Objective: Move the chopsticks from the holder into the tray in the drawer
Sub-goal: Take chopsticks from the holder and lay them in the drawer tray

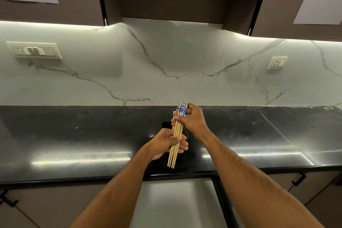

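A bundle of several wooden chopsticks with blue-and-white patterned tops is held above the black counter. My right hand pinches the patterned top ends. My left hand grips the plain shafts lower down, thumb across them. Their bare tips point down toward the counter's front edge. Behind the hands stands a black holder, mostly hidden. Below the counter edge, the open drawer shows a pale grey inside; I cannot make out a tray in it.
The glossy black counter runs the full width, with a marble backsplash behind. Switch plates sit on the wall at left and right. Dark upper cabinets hang overhead. Cabinet fronts with black handles flank the drawer.
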`<state>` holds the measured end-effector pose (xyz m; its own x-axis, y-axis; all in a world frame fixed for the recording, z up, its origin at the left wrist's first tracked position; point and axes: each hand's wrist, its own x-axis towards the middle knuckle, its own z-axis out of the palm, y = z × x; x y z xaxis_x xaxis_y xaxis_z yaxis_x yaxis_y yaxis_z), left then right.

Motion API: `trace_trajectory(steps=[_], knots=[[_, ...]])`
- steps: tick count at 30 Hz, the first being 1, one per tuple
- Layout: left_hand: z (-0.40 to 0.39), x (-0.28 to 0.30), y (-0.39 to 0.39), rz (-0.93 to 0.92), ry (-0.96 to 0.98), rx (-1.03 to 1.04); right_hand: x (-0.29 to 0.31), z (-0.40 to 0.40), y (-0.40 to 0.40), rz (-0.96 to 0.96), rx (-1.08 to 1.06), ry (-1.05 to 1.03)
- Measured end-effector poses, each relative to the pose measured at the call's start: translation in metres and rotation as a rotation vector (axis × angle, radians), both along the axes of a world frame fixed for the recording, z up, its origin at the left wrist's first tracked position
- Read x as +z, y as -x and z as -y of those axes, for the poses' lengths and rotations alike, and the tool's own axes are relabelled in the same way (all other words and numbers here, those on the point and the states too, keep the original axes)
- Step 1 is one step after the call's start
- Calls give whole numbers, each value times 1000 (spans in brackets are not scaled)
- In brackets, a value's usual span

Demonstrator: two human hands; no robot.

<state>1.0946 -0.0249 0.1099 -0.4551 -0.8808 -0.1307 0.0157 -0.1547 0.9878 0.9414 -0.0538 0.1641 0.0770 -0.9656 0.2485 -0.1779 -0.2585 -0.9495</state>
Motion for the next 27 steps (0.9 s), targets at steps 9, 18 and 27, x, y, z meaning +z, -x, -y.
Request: trace_trajectory(steps=[9,18,27], knots=[[-7,-14,1,375,111,115,-28,-13,9,-38,-160,-78],[-16,-42,6,1379,512,0,-75,-46,16,-1287,191,512],[-47,-86,25,1542,584,-182,-126,-67,14,-1617,316,105]])
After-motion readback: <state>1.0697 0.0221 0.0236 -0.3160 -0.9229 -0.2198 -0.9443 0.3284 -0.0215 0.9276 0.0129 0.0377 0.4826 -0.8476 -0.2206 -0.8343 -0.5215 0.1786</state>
